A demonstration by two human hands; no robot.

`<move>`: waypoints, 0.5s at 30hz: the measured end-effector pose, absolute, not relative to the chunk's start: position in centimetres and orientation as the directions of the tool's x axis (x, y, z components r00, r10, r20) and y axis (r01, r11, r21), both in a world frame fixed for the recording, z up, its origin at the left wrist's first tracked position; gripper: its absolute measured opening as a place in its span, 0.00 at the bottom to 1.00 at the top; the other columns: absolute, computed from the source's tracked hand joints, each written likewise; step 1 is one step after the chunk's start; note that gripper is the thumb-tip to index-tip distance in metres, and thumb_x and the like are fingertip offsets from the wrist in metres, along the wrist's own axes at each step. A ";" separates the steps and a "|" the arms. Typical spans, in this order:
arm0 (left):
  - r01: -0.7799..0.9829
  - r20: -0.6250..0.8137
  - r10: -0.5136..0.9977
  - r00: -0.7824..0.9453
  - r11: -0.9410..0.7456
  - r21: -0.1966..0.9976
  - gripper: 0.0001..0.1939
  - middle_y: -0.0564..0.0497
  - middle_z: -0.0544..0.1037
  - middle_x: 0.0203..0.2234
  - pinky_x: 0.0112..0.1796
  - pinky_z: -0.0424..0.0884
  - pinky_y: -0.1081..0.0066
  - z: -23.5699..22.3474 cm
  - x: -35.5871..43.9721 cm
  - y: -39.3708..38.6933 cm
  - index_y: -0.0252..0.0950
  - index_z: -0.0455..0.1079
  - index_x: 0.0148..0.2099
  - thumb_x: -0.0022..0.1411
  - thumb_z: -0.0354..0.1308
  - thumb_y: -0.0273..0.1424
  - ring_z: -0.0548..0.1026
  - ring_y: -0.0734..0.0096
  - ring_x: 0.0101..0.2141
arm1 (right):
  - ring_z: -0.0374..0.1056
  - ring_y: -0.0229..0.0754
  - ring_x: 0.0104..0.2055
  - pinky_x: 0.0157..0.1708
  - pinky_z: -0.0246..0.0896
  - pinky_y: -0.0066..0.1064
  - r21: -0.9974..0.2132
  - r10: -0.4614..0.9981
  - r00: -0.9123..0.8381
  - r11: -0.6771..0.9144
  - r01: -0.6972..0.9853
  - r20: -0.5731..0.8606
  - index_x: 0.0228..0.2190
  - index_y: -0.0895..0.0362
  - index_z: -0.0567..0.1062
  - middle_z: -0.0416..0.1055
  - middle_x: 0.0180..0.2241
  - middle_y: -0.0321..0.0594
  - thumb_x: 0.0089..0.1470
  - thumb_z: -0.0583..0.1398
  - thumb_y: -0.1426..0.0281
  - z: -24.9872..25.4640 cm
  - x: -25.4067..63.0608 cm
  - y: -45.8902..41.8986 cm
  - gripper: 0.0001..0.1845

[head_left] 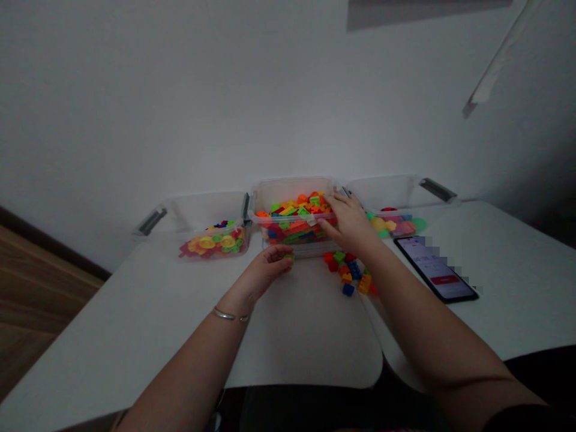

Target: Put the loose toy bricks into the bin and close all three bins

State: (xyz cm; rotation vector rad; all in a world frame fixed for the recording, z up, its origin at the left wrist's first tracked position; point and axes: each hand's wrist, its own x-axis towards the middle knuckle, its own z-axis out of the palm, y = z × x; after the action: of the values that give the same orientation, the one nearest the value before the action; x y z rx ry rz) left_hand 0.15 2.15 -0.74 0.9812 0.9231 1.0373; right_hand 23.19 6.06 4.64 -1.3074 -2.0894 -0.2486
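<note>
In the head view, the left hand (271, 265) is hiding most of a small green block (291, 257). The right arm (418, 312) is covering some loose blocks (355, 270). The phone (429, 264) is showing writing too small to read. The left hand is pinching the green block near the clear box (292, 185) by the table's (315, 342) back edge. The right hand (351, 221) is reaching over the box's right end; I cannot tell its grip.

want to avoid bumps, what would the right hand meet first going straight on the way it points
The right hand would probably meet the multicoloured plastic bricks heaped in the clear rectangular plastic bin first, though depth at its fingertips is unclear.
</note>
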 end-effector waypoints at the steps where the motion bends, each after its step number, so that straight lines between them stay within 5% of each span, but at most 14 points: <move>1: -0.265 -0.137 0.959 0.248 0.203 0.943 0.19 0.53 0.75 0.29 0.36 0.67 0.73 -0.8 0.2 2.2 0.34 0.75 0.37 0.40 0.74 0.29 0.71 0.77 0.30 | 0.57 0.59 0.63 0.63 0.46 0.57 -0.173 0.735 -0.300 0.492 0.853 0.608 0.59 0.64 0.65 0.68 0.57 0.56 0.59 0.55 0.61 4.7 23.3 6.1 0.31; 10: -0.360 -0.137 0.965 0.222 0.212 0.908 0.22 0.50 0.78 0.33 0.36 0.70 0.71 -0.5 0.0 2.2 0.34 0.73 0.38 0.41 0.75 0.34 0.75 0.73 0.32 | 0.58 0.56 0.63 0.63 0.46 0.56 -0.223 0.632 -0.287 0.602 0.767 0.720 0.59 0.58 0.64 0.65 0.59 0.52 0.57 0.57 0.64 5.3 23.6 5.8 0.29; 15: -0.424 -0.087 0.966 0.242 0.186 0.886 0.23 0.51 0.78 0.32 0.39 0.72 0.70 -0.3 0.1 2.0 0.35 0.73 0.38 0.40 0.76 0.32 0.76 0.74 0.33 | 0.67 0.51 0.53 0.55 0.59 0.46 -0.182 0.436 -0.238 0.725 0.665 0.868 0.51 0.57 0.70 0.73 0.50 0.49 0.56 0.57 0.69 6.8 22.4 3.7 0.21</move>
State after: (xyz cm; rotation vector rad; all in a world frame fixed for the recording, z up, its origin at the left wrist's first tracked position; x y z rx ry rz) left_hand 0.10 2.01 -0.26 0.8679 0.7829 1.1346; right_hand 22.38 3.72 6.77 -0.8526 -1.8781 -0.2719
